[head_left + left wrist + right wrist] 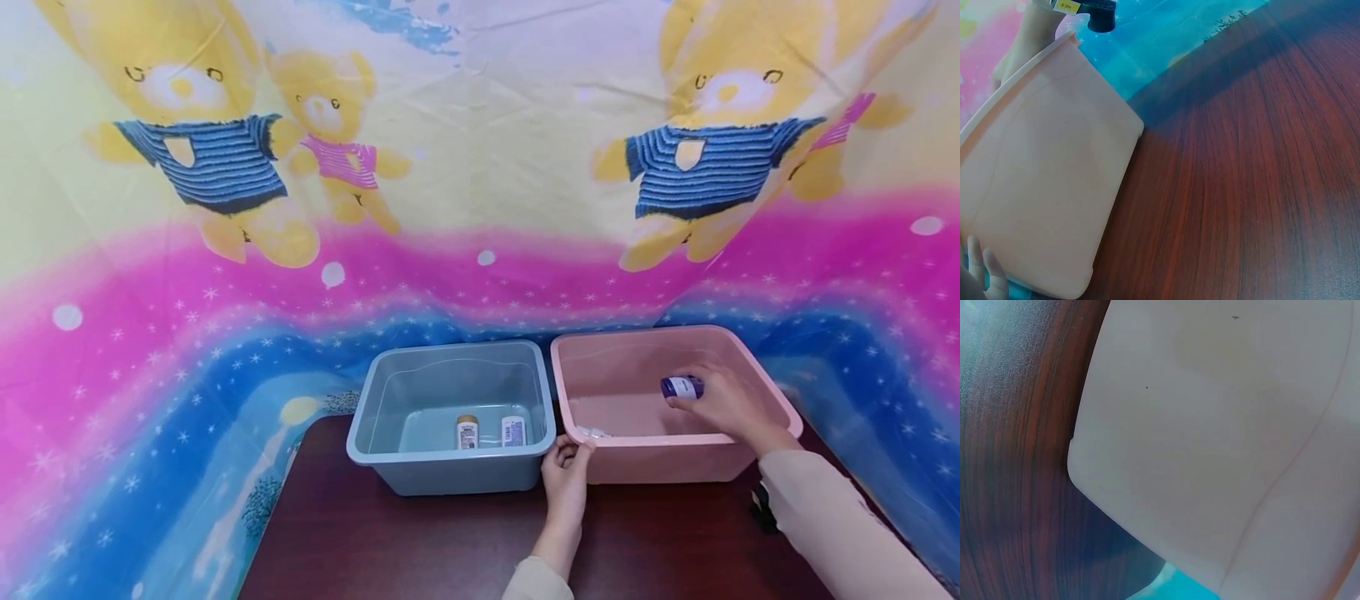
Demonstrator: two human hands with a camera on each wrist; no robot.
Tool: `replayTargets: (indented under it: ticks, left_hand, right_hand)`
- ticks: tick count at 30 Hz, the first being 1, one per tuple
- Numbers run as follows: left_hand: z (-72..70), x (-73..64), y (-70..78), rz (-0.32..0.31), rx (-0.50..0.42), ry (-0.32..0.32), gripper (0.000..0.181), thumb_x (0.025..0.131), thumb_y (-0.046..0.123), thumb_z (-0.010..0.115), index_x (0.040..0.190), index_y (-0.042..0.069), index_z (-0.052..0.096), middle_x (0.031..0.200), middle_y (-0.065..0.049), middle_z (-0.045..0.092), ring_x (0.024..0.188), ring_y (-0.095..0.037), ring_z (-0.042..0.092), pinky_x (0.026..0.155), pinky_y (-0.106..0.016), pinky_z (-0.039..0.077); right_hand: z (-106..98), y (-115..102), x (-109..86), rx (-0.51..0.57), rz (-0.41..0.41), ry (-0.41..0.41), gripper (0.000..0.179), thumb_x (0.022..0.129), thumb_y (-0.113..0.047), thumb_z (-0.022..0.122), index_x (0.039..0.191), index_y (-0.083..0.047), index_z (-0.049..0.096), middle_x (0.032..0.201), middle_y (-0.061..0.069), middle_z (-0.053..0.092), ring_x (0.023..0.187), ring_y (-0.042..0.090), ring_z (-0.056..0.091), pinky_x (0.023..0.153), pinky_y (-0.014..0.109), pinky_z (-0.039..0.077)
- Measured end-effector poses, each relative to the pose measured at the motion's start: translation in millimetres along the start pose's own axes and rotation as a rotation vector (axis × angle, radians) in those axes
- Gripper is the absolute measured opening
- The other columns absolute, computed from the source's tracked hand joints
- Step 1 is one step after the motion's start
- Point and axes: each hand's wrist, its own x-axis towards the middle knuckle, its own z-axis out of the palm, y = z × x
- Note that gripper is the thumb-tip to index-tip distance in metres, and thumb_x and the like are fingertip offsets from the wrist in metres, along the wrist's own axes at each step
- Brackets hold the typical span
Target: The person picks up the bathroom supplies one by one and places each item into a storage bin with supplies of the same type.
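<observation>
In the head view, my right hand [716, 400] holds a small dark purple bottle [682, 387] with a white label, tilted on its side over the inside of the pink basin [660, 460]. My left hand [566, 479] grips the near left corner of that basin at its rim, thumb toward the front wall. Part of a white item [594, 432] shows inside the same basin, mostly hidden behind the front rim. The left wrist view shows fingertips of the left hand [985, 275] by the basin wall. Only the outer wall of the pink basin [1210, 437] fills the right wrist view.
A blue-grey basin [457, 477] stands left of the pink one, holding a gold-capped white bottle [467, 432] and another white labelled bottle [513, 431]. Both basins sit on a dark wood table [390, 542]. A bear-print cloth [480, 183] hangs behind.
</observation>
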Motion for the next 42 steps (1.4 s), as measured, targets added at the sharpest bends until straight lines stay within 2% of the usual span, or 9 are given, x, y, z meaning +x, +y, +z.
replayTargets:
  ticks: [8,18,25,28,34,37,42]
  left_hand:
    - [-0.3,2.8,-1.7,0.0,0.018,-0.003,0.021,0.079,0.01,0.074,0.094,0.002,0.062,0.082,0.0,0.059,0.075,-0.011,0.053,0.068,-0.019,0.045]
    - [-1.0,3.3,-0.1,-0.012,0.011,0.003,0.021,0.08,0.009,0.074,0.095,0.002,0.061,0.083,-0.002,0.059,0.077,-0.013,0.053,0.07,-0.02,0.045]
    - [0.4,1.1,2.0,0.01,0.001,-0.008,0.022,0.08,0.01,0.073,0.097,0.001,0.061,0.083,-0.001,0.058,0.076,-0.011,0.052,0.068,-0.019,0.044]
    - [0.2,1.0,1.8,0.011,-0.01,-0.012,0.023,0.08,0.01,0.074,0.096,0.0,0.061,0.082,-0.001,0.058,0.074,-0.01,0.052,0.068,-0.019,0.044]
    - [-0.4,2.2,-1.1,-0.004,0.01,-0.01,0.023,0.08,0.011,0.075,0.096,0.002,0.061,0.082,-0.001,0.058,0.075,-0.011,0.052,0.068,-0.019,0.044]
    - [-0.7,2.7,-2.7,-0.008,0.015,-0.007,0.022,0.08,0.011,0.074,0.096,0.003,0.061,0.082,-0.001,0.059,0.075,-0.012,0.052,0.069,-0.02,0.044]
    - [-0.9,1.3,-2.0,-0.01,0.007,-0.004,0.023,0.08,0.011,0.074,0.097,0.002,0.061,0.083,-0.002,0.059,0.076,-0.013,0.052,0.069,-0.02,0.045]
  right_hand:
    - [1.5,-1.6,1.2,-0.01,-0.02,0.02,0.046,0.078,-0.022,0.085,0.115,0.001,0.069,0.113,0.021,0.062,0.096,0.034,0.056,0.073,0.046,0.048]
    - [0.4,-2.7,1.9,0.014,0.002,-0.002,0.048,0.081,-0.021,0.083,0.119,0.002,0.066,0.119,0.023,0.058,0.1,0.036,0.054,0.076,0.05,0.049]
    - [-1.1,-5.1,1.5,0.01,0.019,-0.022,0.049,0.08,-0.024,0.083,0.119,0.002,0.066,0.12,0.024,0.056,0.101,0.038,0.053,0.078,0.051,0.049]
    - [-1.8,-7.5,1.3,0.014,0.004,-0.006,0.042,0.082,-0.02,0.081,0.116,0.002,0.068,0.119,0.025,0.056,0.102,0.039,0.053,0.079,0.052,0.048]
    - [-1.8,-8.2,-0.7,0.068,-0.031,0.053,0.029,0.092,-0.012,0.07,0.115,0.005,0.065,0.123,0.029,0.054,0.111,0.047,0.053,0.088,0.063,0.044]
    - [0.1,-6.1,-0.5,0.058,-0.072,0.088,0.027,0.091,-0.009,0.071,0.113,0.006,0.066,0.119,0.029,0.056,0.111,0.047,0.051,0.089,0.064,0.042]
    - [1.0,-6.3,-0.8,0.056,-0.076,0.108,0.025,0.091,-0.009,0.071,0.11,0.005,0.067,0.117,0.029,0.057,0.109,0.046,0.052,0.088,0.064,0.043]
